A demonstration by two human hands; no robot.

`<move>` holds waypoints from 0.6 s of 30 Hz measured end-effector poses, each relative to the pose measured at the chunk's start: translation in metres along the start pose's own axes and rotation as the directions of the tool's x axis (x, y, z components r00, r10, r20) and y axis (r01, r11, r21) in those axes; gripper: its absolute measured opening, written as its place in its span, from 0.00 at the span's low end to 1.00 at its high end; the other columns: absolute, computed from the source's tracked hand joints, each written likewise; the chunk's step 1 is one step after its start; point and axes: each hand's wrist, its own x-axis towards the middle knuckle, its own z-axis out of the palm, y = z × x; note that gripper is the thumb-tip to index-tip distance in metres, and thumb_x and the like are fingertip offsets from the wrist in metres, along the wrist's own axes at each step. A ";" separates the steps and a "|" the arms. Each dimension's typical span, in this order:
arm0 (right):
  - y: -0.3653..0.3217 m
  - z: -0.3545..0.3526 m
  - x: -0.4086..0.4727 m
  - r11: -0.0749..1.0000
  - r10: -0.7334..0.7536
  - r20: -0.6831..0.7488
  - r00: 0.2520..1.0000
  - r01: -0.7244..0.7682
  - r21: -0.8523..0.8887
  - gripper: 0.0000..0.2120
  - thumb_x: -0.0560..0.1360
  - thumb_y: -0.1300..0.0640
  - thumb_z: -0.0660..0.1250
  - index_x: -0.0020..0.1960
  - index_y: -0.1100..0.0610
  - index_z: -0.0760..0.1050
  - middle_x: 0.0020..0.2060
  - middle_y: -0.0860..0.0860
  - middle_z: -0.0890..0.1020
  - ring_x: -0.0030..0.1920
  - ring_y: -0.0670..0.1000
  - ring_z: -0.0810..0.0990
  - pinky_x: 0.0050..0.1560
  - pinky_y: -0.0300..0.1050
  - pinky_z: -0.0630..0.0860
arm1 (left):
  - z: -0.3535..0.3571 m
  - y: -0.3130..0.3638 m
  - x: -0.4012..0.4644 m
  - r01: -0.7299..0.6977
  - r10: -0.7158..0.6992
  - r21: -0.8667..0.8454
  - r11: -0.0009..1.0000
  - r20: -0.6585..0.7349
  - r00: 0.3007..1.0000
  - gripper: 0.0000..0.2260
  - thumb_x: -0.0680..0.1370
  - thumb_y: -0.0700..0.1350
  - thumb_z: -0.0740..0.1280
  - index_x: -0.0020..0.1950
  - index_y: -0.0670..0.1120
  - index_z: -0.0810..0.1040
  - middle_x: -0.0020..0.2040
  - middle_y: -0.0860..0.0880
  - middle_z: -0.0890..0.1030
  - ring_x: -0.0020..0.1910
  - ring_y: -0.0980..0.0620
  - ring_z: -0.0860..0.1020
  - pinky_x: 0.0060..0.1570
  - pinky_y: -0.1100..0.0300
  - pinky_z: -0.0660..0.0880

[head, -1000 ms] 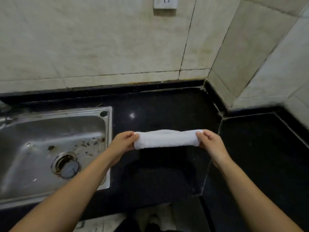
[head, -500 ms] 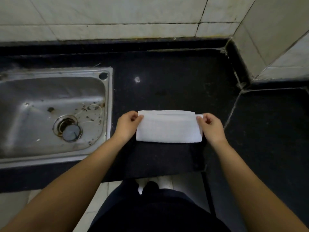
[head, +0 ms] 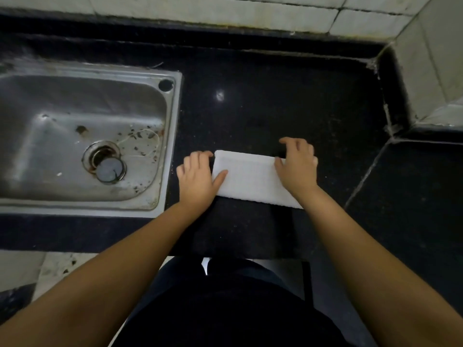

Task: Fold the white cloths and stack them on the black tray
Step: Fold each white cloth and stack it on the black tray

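Hands (head: 246, 171) at ends of folded white cloth (head: 250, 180), long axis left-right

Bare forearms (head: 120, 266), no sleeves; dark clothing (head: 225, 309) covers torso and legs.

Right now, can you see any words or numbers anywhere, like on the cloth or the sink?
None can be read.
White cloth: plain, no label showing.
Sink: bare metal, no brand or mark visible.
Countertop and wall tiles: no writing or signs.
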 end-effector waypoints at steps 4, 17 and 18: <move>-0.074 0.020 0.013 0.967 -0.250 0.265 0.931 0.256 0.012 0.23 0.78 0.55 0.61 0.72 0.52 0.62 0.68 0.54 0.68 0.68 0.57 0.65 0.66 0.55 0.63 | 0.002 -0.012 -0.022 -0.017 0.018 0.169 0.986 -0.009 1.000 0.27 0.72 0.62 0.59 0.60 0.42 0.74 0.54 0.43 0.79 0.50 0.43 0.77 0.47 0.52 0.72; -0.087 0.013 0.012 0.957 -0.202 0.364 0.909 0.105 0.270 0.11 0.77 0.58 0.63 0.59 0.52 0.70 0.49 0.48 0.74 0.54 0.49 0.75 0.57 0.46 0.72 | -0.013 0.005 -0.012 0.086 -0.072 -0.068 0.994 0.190 0.979 0.26 0.77 0.53 0.63 0.72 0.48 0.61 0.67 0.48 0.68 0.66 0.47 0.66 0.63 0.52 0.62; -0.084 0.003 0.011 0.929 -0.210 0.341 0.916 0.078 0.361 0.13 0.77 0.59 0.63 0.61 0.52 0.70 0.49 0.47 0.74 0.53 0.47 0.75 0.54 0.41 0.71 | -0.020 0.009 -0.004 0.111 -0.075 -0.154 0.982 0.225 0.972 0.22 0.77 0.51 0.63 0.70 0.49 0.65 0.63 0.49 0.71 0.64 0.47 0.68 0.63 0.51 0.64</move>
